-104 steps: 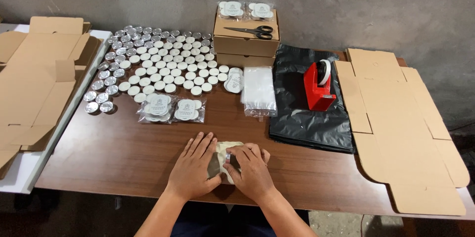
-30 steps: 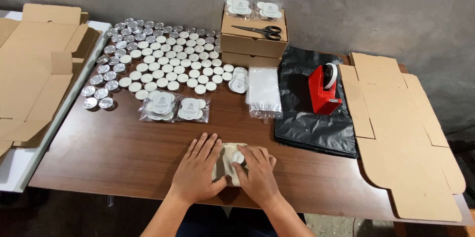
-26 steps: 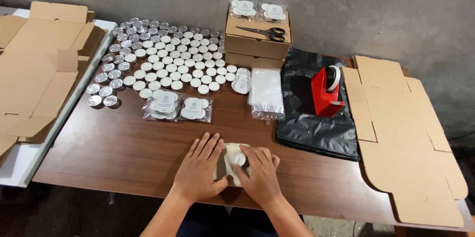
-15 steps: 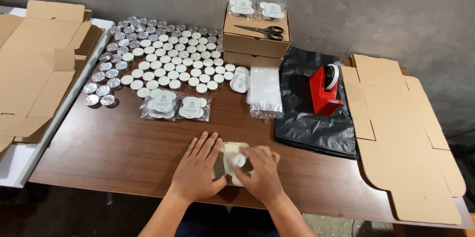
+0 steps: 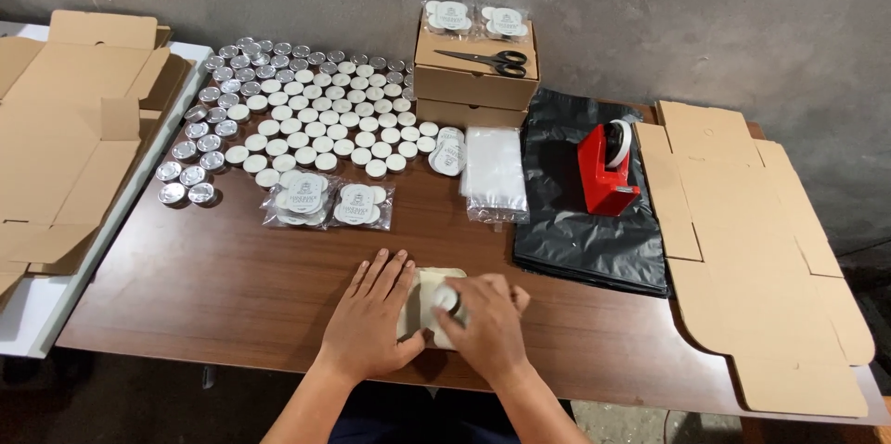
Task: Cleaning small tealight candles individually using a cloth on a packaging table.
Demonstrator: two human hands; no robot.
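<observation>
Both my hands rest at the front middle of the brown table (image 5: 213, 296). My left hand (image 5: 369, 319) lies flat, fingers spread, pressing down a small pale bag or sheet (image 5: 429, 279). My right hand (image 5: 487, 323) is curled over a small white round tin (image 5: 446, 297) on that sheet, fingers closed around it. Behind them lie two clear packets (image 5: 327, 201) filled with round tins.
Several loose round tins (image 5: 306, 110) cover the far left of the table. Stacked cardboard boxes (image 5: 473, 82) carry scissors (image 5: 487, 59) and two packets. A pile of clear bags (image 5: 494, 170), black plastic (image 5: 585, 221), a red tape dispenser (image 5: 608, 166) and flat cardboard (image 5: 761, 249) lie right; more cardboard (image 5: 65, 138) left.
My right hand has curled in tighter over the tin on the pale sheet. The left hand stays flat. The camera view shifted slightly.
</observation>
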